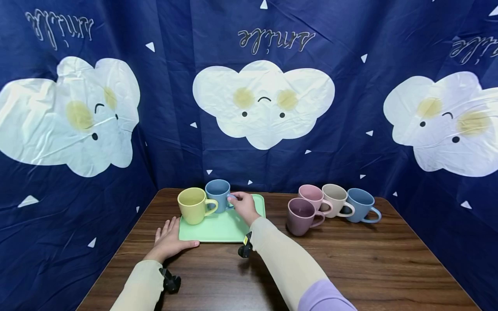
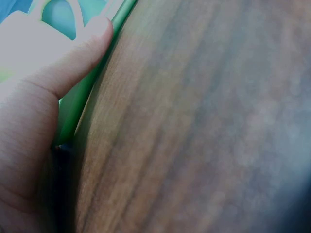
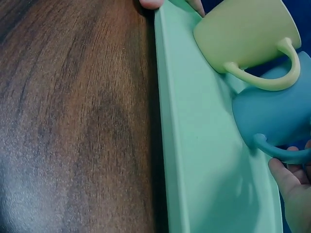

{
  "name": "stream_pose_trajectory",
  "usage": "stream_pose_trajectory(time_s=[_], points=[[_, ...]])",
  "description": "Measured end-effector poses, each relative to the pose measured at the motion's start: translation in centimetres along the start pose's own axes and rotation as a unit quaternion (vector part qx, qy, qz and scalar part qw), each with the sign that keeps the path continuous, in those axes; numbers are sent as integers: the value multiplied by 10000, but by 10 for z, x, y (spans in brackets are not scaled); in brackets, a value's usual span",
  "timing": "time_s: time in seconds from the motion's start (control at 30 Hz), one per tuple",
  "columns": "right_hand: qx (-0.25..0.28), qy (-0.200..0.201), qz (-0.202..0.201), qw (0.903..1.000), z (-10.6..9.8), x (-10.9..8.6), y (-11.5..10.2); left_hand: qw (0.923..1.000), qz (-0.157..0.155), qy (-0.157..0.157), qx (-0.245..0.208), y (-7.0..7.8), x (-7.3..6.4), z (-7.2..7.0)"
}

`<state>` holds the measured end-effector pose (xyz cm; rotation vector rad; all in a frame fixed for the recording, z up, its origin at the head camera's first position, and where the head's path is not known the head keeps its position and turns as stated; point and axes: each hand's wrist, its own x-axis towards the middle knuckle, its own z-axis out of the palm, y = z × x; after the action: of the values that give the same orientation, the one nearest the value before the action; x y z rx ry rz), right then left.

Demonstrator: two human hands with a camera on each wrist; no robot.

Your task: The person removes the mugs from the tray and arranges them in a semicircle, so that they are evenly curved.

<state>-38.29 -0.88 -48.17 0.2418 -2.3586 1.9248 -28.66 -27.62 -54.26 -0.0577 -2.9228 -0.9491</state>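
Observation:
A light green tray [image 1: 223, 229] lies on the wooden table, with a yellow mug [image 1: 191, 208] and a blue mug [image 1: 216, 193] standing on it. The yellow one is at the tray's left, its handle pointing right. Just behind and to its right is the blue mug, whose handle my right hand [image 1: 245, 208] pinches between thumb and fingers, as the right wrist view shows. My left hand [image 1: 170, 240] rests at the tray's front left corner with fingers spread. In the left wrist view its thumb [image 2: 80, 63] lies against the green rim.
Right of the tray several mugs stand grouped: a mauve mug [image 1: 300, 217] in front, a pink mug [image 1: 310, 193] behind it, then a beige mug [image 1: 333, 199] and a second blue mug [image 1: 359, 204]. A dark blue curtain [image 1: 264, 168] with clouds hangs behind the table.

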Motion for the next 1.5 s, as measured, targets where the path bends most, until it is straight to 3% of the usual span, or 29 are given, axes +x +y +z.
stream_pose_trajectory(time_s=[0.33,0.53,0.77,1.0,1.27,1.5], points=[[-100,202,-171,9996,-11,0,6,10000,-7,-24,-21,0,1,1],[-217,146,-336,9991,-22,-1,8,9999,-30,-75,-76,8,-4,-4],[-32,10,-214,9998,-33,-3,9,9989,-246,-379,90,21,-8,-13],[133,-202,-73,9997,-41,-4,16,9982,-333,-465,166,21,-7,-12],[286,-73,-491,9984,-50,-16,21,9984,-293,-443,178,18,-6,-11],[142,-93,-242,9996,-55,-26,21,9986,-268,-418,181,16,-4,-11]])
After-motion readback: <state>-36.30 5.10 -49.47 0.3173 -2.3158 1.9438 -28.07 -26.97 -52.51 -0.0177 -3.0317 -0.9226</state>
